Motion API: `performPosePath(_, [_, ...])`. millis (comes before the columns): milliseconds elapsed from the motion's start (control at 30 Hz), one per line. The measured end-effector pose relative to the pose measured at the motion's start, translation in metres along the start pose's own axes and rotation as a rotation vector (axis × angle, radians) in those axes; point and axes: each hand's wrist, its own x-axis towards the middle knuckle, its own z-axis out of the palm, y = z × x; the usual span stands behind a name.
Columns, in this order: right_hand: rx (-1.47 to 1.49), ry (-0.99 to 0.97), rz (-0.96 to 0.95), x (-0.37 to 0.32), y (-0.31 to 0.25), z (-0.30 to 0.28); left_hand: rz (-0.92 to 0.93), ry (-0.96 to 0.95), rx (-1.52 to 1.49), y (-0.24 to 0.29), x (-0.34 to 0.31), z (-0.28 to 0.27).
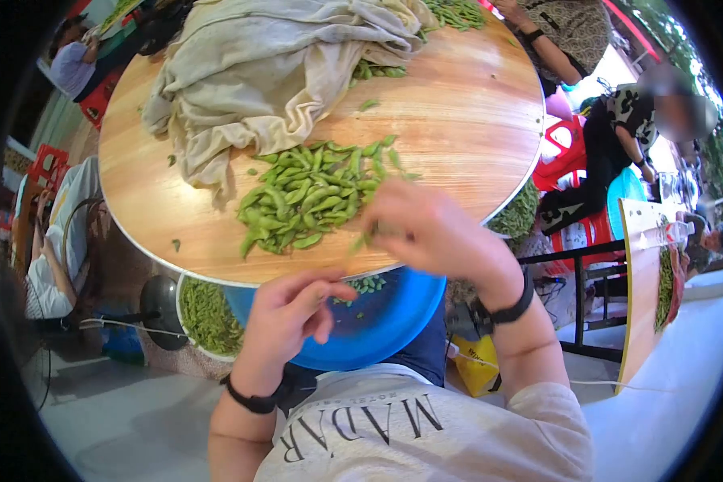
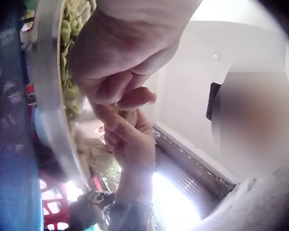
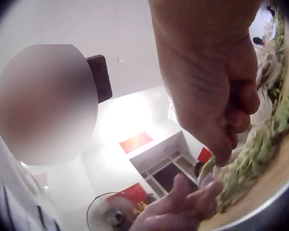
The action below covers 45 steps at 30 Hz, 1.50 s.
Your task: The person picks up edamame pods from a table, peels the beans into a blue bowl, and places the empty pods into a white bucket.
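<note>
Currently, the right hand point(image 1: 426, 223) pinches a pod point(image 3: 206, 168), one o'clock from the left hand point(image 1: 295, 309), whose grip I cannot tell; piled beans point(image 1: 313, 193) lie toward the table's point(image 1: 458, 128) six o'clock.

Shows the left hand point(image 2: 130, 43) coming down from the top with bent fingers, overlapping in view with the right hand point(image 2: 130, 149) below. Hides whatever lies between the fingers. Includes green pods point(image 2: 66, 43) beside a pale curved rim point(image 2: 48, 86) at left, a blue surface point(image 2: 17, 202) lower left and a slatted panel point(image 2: 183, 180) lower right.
</note>
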Motion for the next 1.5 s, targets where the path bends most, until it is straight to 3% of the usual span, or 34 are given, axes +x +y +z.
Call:
performPosePath(100, [-0.006, -0.103, 0.038, -0.021, -0.022, 0.022, -0.105, -0.155, -0.035, -0.01, 0.01, -0.004])
performPosePath(200, [0.139, 0.006, -0.003, -0.034, -0.018, 0.035, -0.019, -0.134, -0.014, -0.024, 0.003, -0.009])
performPosePath(233, [0.209, 0.126, -0.006, -0.037, -0.013, 0.041, 0.027, -0.038, 0.04, -0.024, -0.002, -0.006])
performPosePath(333, [0.827, 0.103, 0.614, -0.048, -0.018, 0.054, 0.223, 0.123, 0.155, -0.034, -0.01, -0.007])
performPosePath(467, [1.055, 0.019, 0.626, -0.053, -0.025, 0.09, 0.362, 0.26, 0.447, -0.046, -0.017, -0.007])
performPosePath(600, [0.972, -0.026, 0.565, -0.049, -0.029, 0.1, 0.659, 0.303, 0.775, -0.055, -0.016, -0.012])
performPosePath(800, [0.915, -0.016, 0.59, -0.045, -0.036, 0.099, 0.699, 0.312, 0.938, -0.048, -0.022, -0.011])
performPosePath(1000, [0.827, 0.093, 0.576, -0.044, -0.043, 0.105, 0.729, 0.375, 0.81, -0.059, -0.018, -0.011])
performPosePath(1100, [0.83, 0.101, 0.619, -0.047, -0.041, 0.108, 0.608, 0.369, 0.67, -0.069, -0.018, -0.011])
performPosePath(1200, [0.839, 0.128, 0.574, -0.051, -0.042, 0.112, 0.231, 0.289, 0.2, -0.058, -0.021, -0.008])
performPosePath(1300, [0.723, 0.182, 0.551, -0.053, -0.044, 0.116, 0.133, 0.152, -0.135, -0.064, -0.014, -0.018])
performPosePath(1500, [0.544, 0.147, 0.422, -0.064, -0.036, 0.121, 0.0, 0.083, -0.262, -0.068, -0.013, -0.025])
